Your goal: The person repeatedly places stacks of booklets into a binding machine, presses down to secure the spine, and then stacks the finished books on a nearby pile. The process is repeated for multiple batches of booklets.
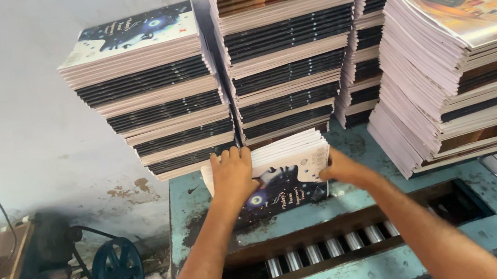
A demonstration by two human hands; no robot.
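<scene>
A worn, blue-painted metal machine table [368, 271] with a slot of shiny steel rollers [330, 251] fills the lower middle. Behind the table, tall stacks of glossy paperback books [288, 51] rise against the wall, their spines alternating pale and black; a further leaning stack [463, 66] sits on the table's right rear corner. Left of the table stands a dark cast-iron wheel [117, 275].

On the table's back edge, just ahead of the rollers, lies a small bundle of books with a dark-and-white illustrated cover [285, 173]. The left hand [232, 175] lies flat on top of the bundle's left part, fingers spread and reaching its far edge. The right hand [340, 167] presses against the bundle's right edge, fingers together, apparently gripping that side.
</scene>
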